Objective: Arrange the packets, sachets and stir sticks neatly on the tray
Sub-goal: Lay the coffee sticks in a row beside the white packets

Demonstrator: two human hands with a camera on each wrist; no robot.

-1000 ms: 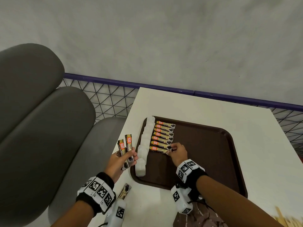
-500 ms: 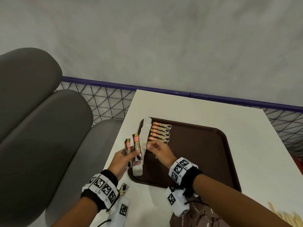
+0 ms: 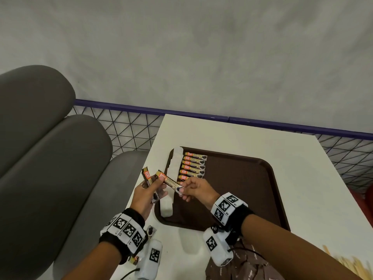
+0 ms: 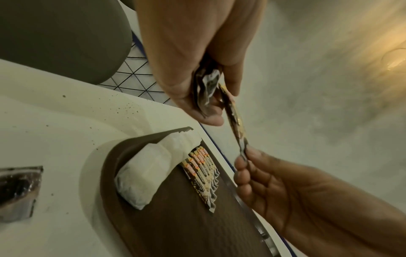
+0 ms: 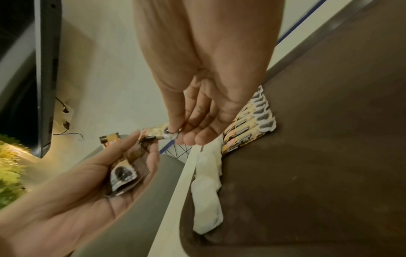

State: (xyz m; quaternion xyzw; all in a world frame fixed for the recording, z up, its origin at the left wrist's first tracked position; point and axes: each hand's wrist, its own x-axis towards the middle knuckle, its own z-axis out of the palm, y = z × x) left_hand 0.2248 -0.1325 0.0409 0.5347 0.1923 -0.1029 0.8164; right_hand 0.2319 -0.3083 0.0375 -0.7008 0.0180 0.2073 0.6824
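the right hand (image 3: 193, 189) has left the row on the tray (image 3: 268, 178) and now pinches a coffee stick (image 3: 168, 181) offered by the left hand (image 3: 148, 194) (grip clamped on spare sticks), likely next in line.

I am looking down at a white table (image 3: 232, 138) that is carrying a brown tray (image 3: 252, 188) near its left edge. Lying directly on the tabletop by the near edge are two loose coffee sachets (image 3: 151, 231), brown paper packets (image 3: 248, 267) and, blurred at the right corner, wooden stir sticks (image 3: 351, 263).
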